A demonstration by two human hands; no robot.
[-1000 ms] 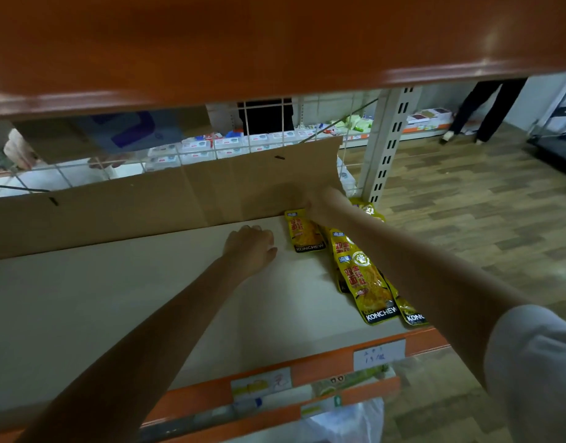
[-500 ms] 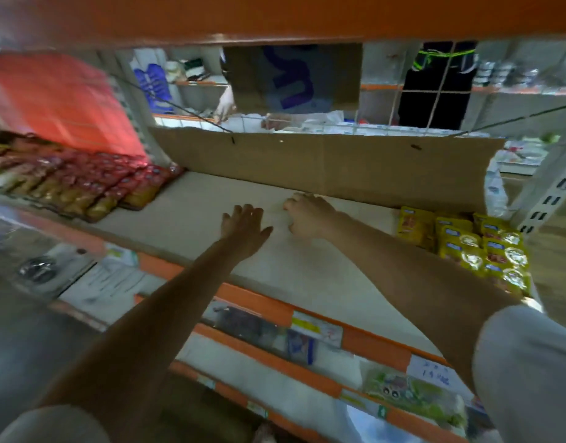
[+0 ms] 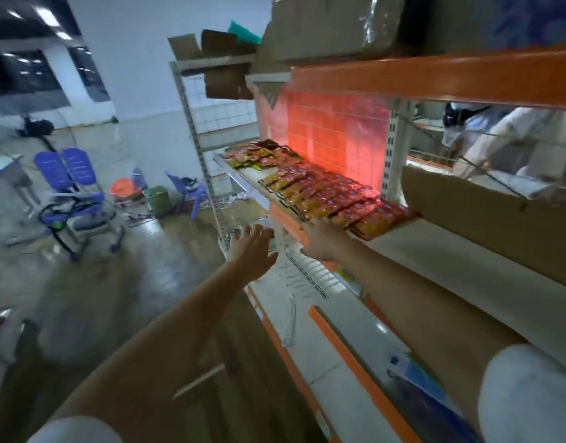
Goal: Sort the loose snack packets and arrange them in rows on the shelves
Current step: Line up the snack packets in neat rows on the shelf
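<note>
Both arms extend forward toward the shelf (image 3: 451, 260). The left hand (image 3: 252, 251) hangs in the air in front of the shelf's orange edge, fingers spread and straight, holding nothing. The right hand (image 3: 320, 241) is at the front edge of the shelf, just beside the nearest packets (image 3: 326, 193); its fingers are blurred, and whether they are apart or curled cannot be told. No packet is visibly held in it.

The packets, red and yellow, lie flat in rows on the far left part of the shelf, in front of a red-lit back panel (image 3: 332, 129). A second, looser group of packets (image 3: 259, 155) lies further along on the adjoining shelf. The near part of the shelf board is bare, with a cardboard sheet (image 3: 486, 219) standing along its back. An orange beam (image 3: 435, 75) runs overhead. Blue chairs (image 3: 67, 174) stand on the floor (image 3: 115, 266) to the left.
</note>
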